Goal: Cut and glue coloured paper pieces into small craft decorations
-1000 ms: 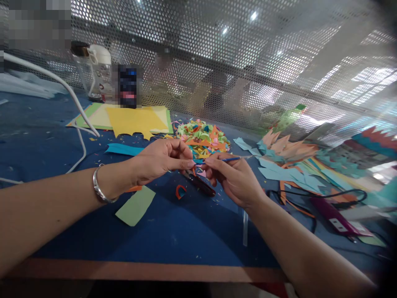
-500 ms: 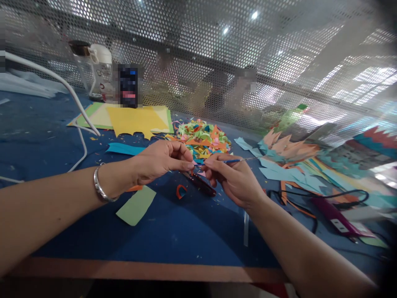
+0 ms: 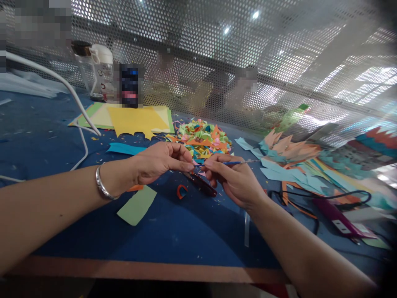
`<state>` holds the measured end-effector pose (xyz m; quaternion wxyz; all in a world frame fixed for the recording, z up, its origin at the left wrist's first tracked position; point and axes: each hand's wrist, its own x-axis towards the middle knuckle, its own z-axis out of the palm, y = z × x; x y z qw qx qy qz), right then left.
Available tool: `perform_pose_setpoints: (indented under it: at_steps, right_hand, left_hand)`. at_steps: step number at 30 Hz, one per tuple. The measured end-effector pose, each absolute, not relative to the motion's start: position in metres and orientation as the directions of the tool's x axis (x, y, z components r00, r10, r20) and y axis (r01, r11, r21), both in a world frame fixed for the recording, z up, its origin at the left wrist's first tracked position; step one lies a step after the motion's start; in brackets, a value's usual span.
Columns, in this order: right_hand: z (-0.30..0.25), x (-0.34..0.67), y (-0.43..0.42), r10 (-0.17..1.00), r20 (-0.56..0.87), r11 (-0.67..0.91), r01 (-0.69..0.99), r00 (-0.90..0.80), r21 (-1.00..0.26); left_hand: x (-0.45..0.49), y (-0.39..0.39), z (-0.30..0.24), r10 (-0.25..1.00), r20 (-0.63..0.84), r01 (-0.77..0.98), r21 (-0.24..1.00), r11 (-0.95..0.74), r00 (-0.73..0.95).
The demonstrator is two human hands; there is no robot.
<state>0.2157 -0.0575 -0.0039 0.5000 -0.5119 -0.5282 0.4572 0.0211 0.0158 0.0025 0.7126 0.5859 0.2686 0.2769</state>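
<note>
My right hand point(image 3: 231, 178) is closed in a pinch around a thin blue stick point(image 3: 231, 163) that has a pale, narrow end pointing right. The stick's other end reaches the fingertips of my left hand point(image 3: 164, 161). That hand is pinched too, and whatever lies between its thumb and finger is too small to make out. Beneath the hands a dark red craft knife or similar handle point(image 3: 203, 185) lies on the table, partly hidden. Nearby are a curled orange and blue paper strip point(image 3: 182, 191) and a pale green paper piece point(image 3: 137, 205).
Behind my hands is a heap of colourful paper scraps point(image 3: 206, 136). Yellow sheets point(image 3: 133, 120), bottles point(image 3: 104, 74) and a phone point(image 3: 129, 87) stand or lie back left. Folded paper pieces point(image 3: 285, 147), a cable and a purple power strip point(image 3: 338, 219) occupy the right.
Both hands keep nearly the same place. The blue stick has turned slightly between the right fingers, and the whole view has shifted a little.
</note>
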Motion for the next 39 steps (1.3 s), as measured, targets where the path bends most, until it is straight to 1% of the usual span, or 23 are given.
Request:
perform_pose_setpoints:
  at_steps: [17, 26, 39]
  right_hand:
    - [-0.0052, 0.2150, -0.0575, 0.998, 0.050, 0.048, 0.087, 0.024, -0.995]
    - [-0.0048, 0.2147, -0.0571, 0.999, 0.048, 0.049, 0.094, -0.010, -0.994]
    - [-0.0045, 0.2173, -0.0566, 0.997, 0.077, 0.076, 0.098, 0.012, -0.992]
  left_hand:
    - [0.0210, 0.0160, 0.0013, 0.726, -0.102, -0.049, 0.982, 0.184, 0.680]
    - [0.0214, 0.0147, 0.0023, 0.742, -0.101, -0.062, 0.980, 0.189, 0.662]
    - [0.0206, 0.0155, 0.0068, 0.727, -0.149, -0.024, 0.975, 0.222, 0.670]
